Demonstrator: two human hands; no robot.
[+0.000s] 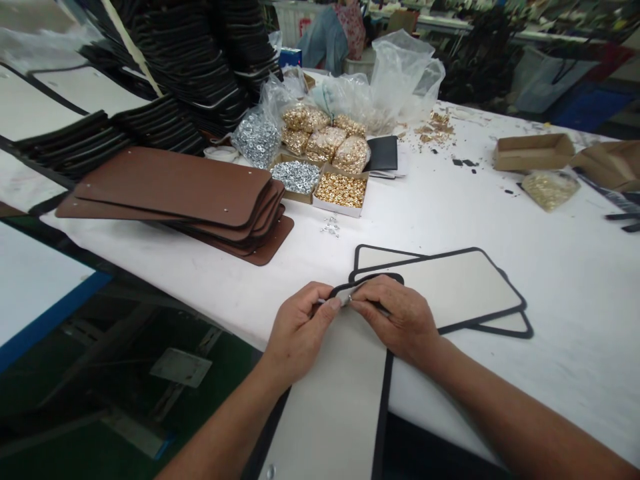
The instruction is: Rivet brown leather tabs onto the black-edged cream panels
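A long pale panel with black edging (337, 387) runs from the bottom of the view up to the table edge, its far end bent upward. My left hand (301, 327) is closed on the left side of that far end, thumb on the pale face. At the bend, my right hand (397, 312) pinches a small silver metal piece (351, 299) between thumb and forefinger, against the panel. Its exact kind is too small to tell. Near the panel's lower left corner sits a silver eyelet (271, 472).
Black-edged pale panels (450, 283) lie right of my hands. Brown panels (175, 183) are stacked on the left, before tall black stacks (195, 60). Boxes of silver pieces (296, 177) and gold pieces (341, 191) stand mid-table. A person (330, 37) sits behind.
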